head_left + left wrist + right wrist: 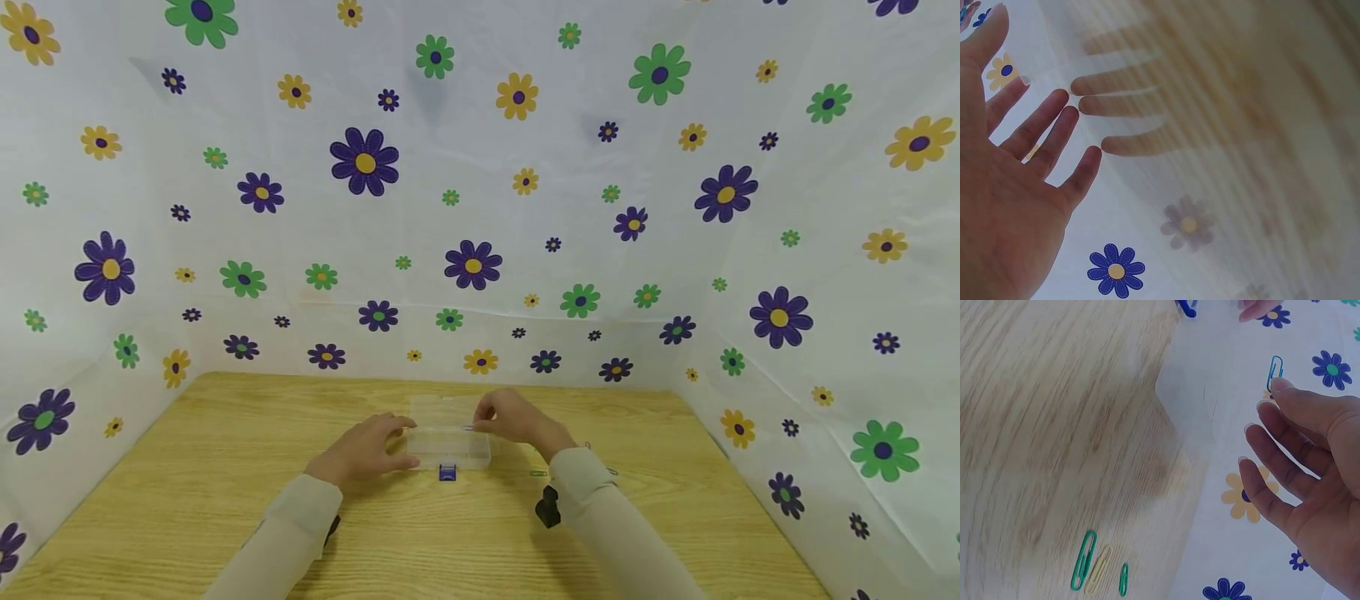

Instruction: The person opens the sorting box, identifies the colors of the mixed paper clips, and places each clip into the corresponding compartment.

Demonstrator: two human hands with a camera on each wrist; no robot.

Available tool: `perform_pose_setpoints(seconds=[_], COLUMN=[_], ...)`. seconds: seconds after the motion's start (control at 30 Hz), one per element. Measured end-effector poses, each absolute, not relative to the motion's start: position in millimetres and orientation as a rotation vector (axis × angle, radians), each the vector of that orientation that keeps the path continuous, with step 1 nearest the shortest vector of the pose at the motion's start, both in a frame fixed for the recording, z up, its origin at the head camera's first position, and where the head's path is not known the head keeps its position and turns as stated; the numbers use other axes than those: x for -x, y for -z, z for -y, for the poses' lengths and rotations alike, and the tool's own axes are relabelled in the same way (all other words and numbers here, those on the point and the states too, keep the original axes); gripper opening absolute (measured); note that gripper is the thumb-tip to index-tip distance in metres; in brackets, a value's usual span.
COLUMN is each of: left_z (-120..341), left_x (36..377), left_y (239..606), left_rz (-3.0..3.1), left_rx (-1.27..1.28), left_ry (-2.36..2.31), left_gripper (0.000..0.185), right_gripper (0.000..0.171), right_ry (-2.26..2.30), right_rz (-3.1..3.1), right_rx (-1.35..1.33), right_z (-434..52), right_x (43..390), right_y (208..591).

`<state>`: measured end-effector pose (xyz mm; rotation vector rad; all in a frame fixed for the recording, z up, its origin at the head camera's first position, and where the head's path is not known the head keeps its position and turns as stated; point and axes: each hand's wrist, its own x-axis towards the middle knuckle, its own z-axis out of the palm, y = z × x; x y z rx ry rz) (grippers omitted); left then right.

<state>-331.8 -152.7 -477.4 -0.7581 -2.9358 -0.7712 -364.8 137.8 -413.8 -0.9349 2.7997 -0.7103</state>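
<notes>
While the left hand [365, 448] rests flat-fingered at the clear box's [450, 447] left end, the right hand [513, 418] pinches a blue paperclip [1274, 370] directly over the box's far edge, whose long axis runs left-right.

1. The clear plastic box [450, 446] is small in the head view; its compartments and contents cannot be made out.
2. The left hand [1004, 187] is cut off by the left wrist picture's left and bottom edges.
3. The worktop [1260, 94] is blurred in that view.
4. The right hand [1310, 481] runs off the right edge.
5. The blue paper clip [1274, 374] is partly hidden behind a fingertip; whether it is pinched cannot be told.
</notes>
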Motion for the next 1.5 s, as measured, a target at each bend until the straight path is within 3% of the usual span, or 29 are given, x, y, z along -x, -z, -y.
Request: perform_pose_setpoints(seconds=[0.73,1.5], left_z=[152.1,152.3], left_x=[332.5,331.7], left_y=[478.8,476.7], left_rz=[2.954,2.943], left_rx=[0.711,0.743], left_ry=[0.795,0.795], left_gripper=[0.070,0.070], right_gripper=[0.010,0.008], right_ry=[0.615,0.483], right_rz=[-2.753,-2.770], right_rx=[1.021,1.013], right_z=[-92.7,-86.9], right_x=[357.7,360.4], right_y=[422.6,430.8])
